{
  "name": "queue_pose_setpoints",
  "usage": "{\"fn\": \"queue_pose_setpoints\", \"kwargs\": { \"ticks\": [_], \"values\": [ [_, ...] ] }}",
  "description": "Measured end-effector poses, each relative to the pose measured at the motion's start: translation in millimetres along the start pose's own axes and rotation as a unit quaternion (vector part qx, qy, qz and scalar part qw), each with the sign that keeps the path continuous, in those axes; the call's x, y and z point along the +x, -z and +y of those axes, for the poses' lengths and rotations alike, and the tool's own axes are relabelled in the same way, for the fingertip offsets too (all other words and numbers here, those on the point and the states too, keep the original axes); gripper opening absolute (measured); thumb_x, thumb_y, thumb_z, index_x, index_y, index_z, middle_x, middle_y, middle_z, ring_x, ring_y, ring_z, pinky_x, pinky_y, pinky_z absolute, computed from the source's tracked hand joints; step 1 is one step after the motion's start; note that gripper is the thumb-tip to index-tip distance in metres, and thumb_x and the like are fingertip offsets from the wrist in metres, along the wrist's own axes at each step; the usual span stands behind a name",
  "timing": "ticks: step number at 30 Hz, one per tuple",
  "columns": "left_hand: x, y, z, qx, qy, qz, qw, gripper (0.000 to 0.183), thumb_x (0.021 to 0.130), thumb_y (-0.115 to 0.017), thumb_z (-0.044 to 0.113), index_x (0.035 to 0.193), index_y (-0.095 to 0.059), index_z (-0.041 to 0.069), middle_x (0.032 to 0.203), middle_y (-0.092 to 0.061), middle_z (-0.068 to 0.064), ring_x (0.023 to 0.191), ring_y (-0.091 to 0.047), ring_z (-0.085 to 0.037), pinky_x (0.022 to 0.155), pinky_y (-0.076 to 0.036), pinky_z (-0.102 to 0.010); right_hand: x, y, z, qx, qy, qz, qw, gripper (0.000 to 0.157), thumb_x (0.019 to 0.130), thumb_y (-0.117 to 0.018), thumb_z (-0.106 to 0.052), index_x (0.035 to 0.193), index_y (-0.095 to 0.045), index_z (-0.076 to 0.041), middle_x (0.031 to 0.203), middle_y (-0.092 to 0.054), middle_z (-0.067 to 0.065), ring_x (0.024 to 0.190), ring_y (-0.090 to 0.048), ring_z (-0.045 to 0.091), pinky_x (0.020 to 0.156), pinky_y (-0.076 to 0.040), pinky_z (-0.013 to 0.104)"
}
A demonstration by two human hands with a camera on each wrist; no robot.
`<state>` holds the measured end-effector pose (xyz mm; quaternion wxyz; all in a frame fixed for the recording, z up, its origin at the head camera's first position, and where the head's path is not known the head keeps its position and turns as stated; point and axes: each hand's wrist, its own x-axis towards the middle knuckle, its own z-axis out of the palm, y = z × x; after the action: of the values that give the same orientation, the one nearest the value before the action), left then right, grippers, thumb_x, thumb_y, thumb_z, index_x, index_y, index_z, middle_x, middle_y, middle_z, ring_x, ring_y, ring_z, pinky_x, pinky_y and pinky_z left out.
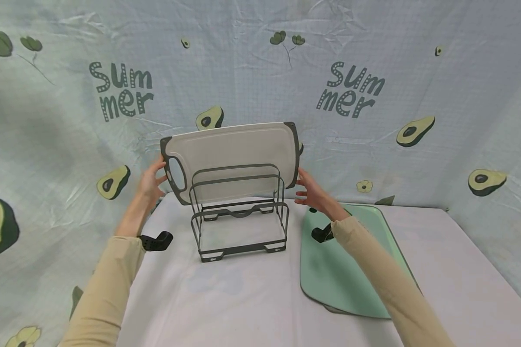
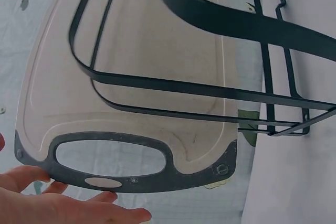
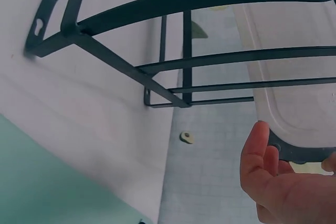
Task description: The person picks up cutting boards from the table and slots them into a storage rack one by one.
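Watching remotely, I see the left hand (image 1: 149, 185) and right hand (image 1: 313, 192), fingers spread, touching opposite ends of the cutting board (image 1: 243, 148); it is upright, slightly slanted, behind the dark rack's (image 1: 243, 248) loops.

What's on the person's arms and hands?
Both long sleeves are plain beige: the left sleeve and the right sleeve. Each wrist wears a small black gadget, one left, one right. The left hand and right hand have no gloves.
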<state>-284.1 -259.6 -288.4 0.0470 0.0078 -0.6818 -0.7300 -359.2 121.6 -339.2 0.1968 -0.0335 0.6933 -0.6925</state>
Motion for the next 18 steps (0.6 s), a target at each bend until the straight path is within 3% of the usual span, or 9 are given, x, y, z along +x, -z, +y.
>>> {"fn": "queue_pose_setpoints", "kwargs": {
  "ticks": [1,6,8,11,15,18],
  "values": [
    [8.0,4.9,-8.9,0.002,0.000,-0.002,1.0000,0.056,0.093,-0.033,0.040,0.142,-0.007,0.032,0.150,0.010,0.012,0.137,0.009,-0.035,0.096,0.013,-0.068,0.1,0.1,2.1,0.000,-0.001,-0.002,1.000,0.069,0.089,-0.027,-0.057,0.144,0.001,-0.025,0.150,-0.003,0.006,0.132,-0.012,0.036,0.104,-0.026,0.050],
    [78.7,49.2,-77.3,-0.003,-0.015,0.015,0.9998,0.055,0.088,-0.046,0.043,0.138,-0.022,0.040,0.147,-0.001,0.023,0.138,-0.001,-0.032,0.087,0.015,-0.075,-0.3,-0.8,11.7,0.002,-0.008,-0.023,1.000,0.069,0.090,-0.025,-0.055,0.144,0.006,-0.025,0.150,0.003,0.008,0.134,-0.005,0.038,0.106,-0.021,0.053],
    [93.5,60.3,-94.0,-0.007,-0.021,0.018,0.9996,0.057,0.086,-0.050,0.043,0.137,-0.025,0.041,0.147,-0.003,0.022,0.138,-0.005,-0.031,0.083,0.016,-0.075,0.3,-1.2,15.1,0.006,-0.011,-0.028,1.000,0.069,0.090,-0.025,-0.055,0.144,0.006,-0.025,0.150,0.003,0.009,0.134,-0.005,0.038,0.107,-0.020,0.053],
    [76.0,46.0,-81.3,0.004,-0.004,0.031,0.9995,0.061,0.087,-0.048,0.044,0.140,-0.019,0.036,0.149,-0.002,0.015,0.137,-0.003,-0.033,0.087,0.010,-0.076,1.9,-1.1,19.3,0.014,-0.012,-0.028,0.999,0.068,0.090,-0.026,-0.056,0.144,0.003,-0.026,0.149,0.001,0.009,0.133,-0.005,0.038,0.106,-0.020,0.053],
    [26.7,5.3,-38.1,0.022,0.022,0.051,0.9982,0.064,0.091,-0.037,0.042,0.144,-0.006,0.022,0.151,0.005,0.001,0.136,0.005,-0.038,0.095,0.001,-0.072,2.8,-0.6,24.1,0.022,-0.016,-0.023,0.999,0.067,0.089,-0.026,-0.056,0.144,-0.002,-0.026,0.149,-0.002,0.008,0.132,-0.006,0.038,0.106,-0.019,0.053],
    [6.5,-9.3,-21.8,0.029,0.038,0.053,0.9975,0.063,0.093,-0.030,0.037,0.143,-0.001,0.013,0.150,0.011,-0.005,0.135,0.010,-0.040,0.096,0.001,-0.072,2.8,-0.5,28.1,0.025,-0.021,-0.021,0.999,0.067,0.089,-0.026,-0.056,0.144,-0.004,-0.025,0.149,-0.001,0.008,0.132,-0.006,0.038,0.107,-0.018,0.053]
  ]
}}
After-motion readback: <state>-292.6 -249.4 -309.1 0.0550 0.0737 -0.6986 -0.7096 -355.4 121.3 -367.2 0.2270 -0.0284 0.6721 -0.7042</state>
